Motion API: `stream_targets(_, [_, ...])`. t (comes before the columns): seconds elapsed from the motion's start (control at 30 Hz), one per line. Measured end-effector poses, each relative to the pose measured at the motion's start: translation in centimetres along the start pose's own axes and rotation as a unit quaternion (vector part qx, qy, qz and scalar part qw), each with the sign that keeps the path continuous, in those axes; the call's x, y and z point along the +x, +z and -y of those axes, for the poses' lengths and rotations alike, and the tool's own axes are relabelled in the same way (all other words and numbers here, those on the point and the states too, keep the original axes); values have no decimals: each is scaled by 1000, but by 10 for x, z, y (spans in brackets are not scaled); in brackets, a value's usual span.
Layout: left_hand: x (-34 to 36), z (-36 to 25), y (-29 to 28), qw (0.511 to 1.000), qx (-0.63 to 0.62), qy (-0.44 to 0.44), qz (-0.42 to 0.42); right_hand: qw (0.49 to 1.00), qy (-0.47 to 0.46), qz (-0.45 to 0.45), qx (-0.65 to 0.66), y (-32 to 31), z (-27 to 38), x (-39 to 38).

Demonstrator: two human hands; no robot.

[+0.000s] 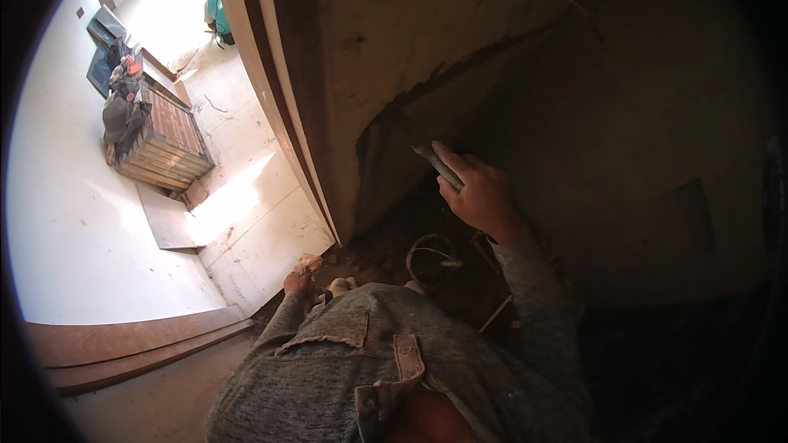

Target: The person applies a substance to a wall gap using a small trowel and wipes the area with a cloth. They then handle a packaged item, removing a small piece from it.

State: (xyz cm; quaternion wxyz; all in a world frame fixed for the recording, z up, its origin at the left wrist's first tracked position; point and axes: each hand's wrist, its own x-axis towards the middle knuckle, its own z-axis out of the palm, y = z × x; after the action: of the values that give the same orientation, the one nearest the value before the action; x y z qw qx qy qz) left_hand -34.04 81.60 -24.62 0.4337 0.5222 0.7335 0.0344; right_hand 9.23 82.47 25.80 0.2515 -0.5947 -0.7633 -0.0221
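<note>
Slim tool (430,155) (dull green handle (448,175)) in right hand (486,202).

Far left of the right-hand grip (484,201) stands a slatted wooden stack (168,157), topped by a dark bundle (121,119); blue panels (98,72) stand behind it, near a white wall (61,221); a green object (216,12) sits up-left of the grip; brown planks (139,331) lie down-left.
</note>
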Motion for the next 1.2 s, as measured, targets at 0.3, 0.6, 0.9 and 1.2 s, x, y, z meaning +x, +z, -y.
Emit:
stream_targets(0.3, [-44,-53,-20,970,152,186,-24,989,-6,102,-112,-11,2,16])
stream_targets(0.6, [-13,-38,-10,979,125,150,-64,997,28,72,-1,-44,6,14])
stream_targets(0.9, [-8,-9,-6,959,243,148,-20,997,64,19,40,-11,-4,1])
stream_targets(1.2, [-13,-47,-14,942,181,276,-64,997,50,-25,62,13,-3,-14])
